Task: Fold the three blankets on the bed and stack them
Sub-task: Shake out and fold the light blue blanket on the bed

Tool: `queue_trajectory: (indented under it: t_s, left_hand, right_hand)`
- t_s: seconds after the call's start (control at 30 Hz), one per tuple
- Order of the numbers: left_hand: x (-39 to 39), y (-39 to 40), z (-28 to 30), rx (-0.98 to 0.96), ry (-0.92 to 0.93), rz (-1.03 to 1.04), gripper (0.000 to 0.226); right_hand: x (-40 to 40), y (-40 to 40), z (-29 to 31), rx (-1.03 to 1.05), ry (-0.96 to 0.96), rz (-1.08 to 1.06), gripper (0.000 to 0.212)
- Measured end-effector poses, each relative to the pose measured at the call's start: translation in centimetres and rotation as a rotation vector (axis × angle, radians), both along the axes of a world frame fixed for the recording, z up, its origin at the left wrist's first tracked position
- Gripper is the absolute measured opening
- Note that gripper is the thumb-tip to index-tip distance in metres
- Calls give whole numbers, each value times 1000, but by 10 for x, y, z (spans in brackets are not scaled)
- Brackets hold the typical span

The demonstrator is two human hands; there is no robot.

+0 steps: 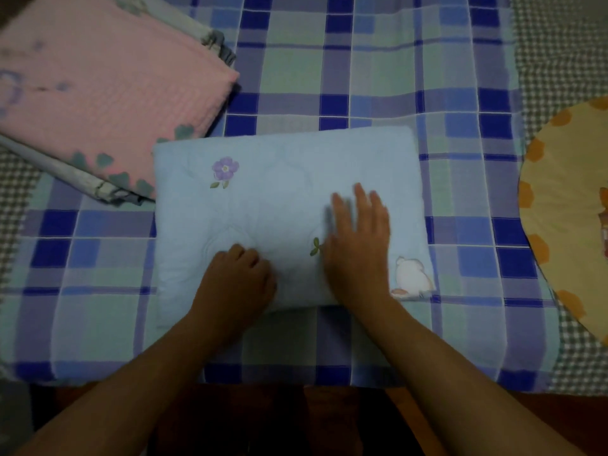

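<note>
A light blue blanket (263,199) with a purple flower and a small white animal print lies folded into a rectangle in the middle of the bed. My right hand (357,238) lies flat on its right half, fingers straight and spread. My left hand (240,274) rests on its near edge with the fingers curled under, knuckles up; whether it pinches cloth is hidden. At the upper left a folded pink blanket (98,93) lies on top of a folded grey-white blanket (65,169), whose edges stick out beneath it.
The bed is covered by a blue, green and purple plaid sheet (394,77). A round yellow cushion with orange spots (566,209) lies at the right edge. The bed's dark wooden front edge (296,406) runs below my forearms.
</note>
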State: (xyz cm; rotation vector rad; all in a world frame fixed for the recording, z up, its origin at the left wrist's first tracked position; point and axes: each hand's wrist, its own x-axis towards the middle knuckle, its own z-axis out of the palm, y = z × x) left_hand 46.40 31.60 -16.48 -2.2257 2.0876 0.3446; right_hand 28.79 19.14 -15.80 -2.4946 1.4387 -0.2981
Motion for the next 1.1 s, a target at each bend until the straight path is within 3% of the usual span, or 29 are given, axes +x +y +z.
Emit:
queue_trajectory:
  t_s: [0.07,0.2,0.3,0.4,0.47,0.53,0.63,0.7,0.73,0.8,0.9,1.1]
  left_hand:
    - [0,-33,-13,-132,-13,-77,31]
    - [3,-56,-55,-49,-67,-102,62]
    - [24,-24,-78,-80,-122,154,67]
    - [44,23,-79,-5,-100,528,71]
    - [54,33,-71,-80,83,709,71]
    - [75,27,-64,-191,433,1014,77]
    - [115,11,-51,-127,922,1435,111]
    - [122,1,-34,63,1139,1480,118]
    - [117,-5,-23,112,1182,1496,113]
    - [96,-18,0,51,1116,1525,103]
    - [47,-36,39,-82,953,1470,97]
    - [-89,-130,105,-103,1071,1199,66]
  right_hand:
    - [39,-8,-10,18,62,171,58]
    - [29,-63,-69,-27,341,237,69]
    - [-25,-100,-103,-54,425,146,73]
    - [-45,-114,-108,40,347,-90,72]
    - [-56,-118,-98,229,137,-301,75]
    - [-67,-113,-84,402,-181,-394,73]
    - [-70,-94,-63,658,-369,-569,56]
    - [-69,-95,-55,897,-448,-671,61]
    - [-71,-97,-50,992,-467,-723,73]
    - [-72,-102,-21,1029,-458,-791,84]
    - [-88,-99,42,771,-415,-763,50]
    - [-260,-131,129,455,-433,-824,52]
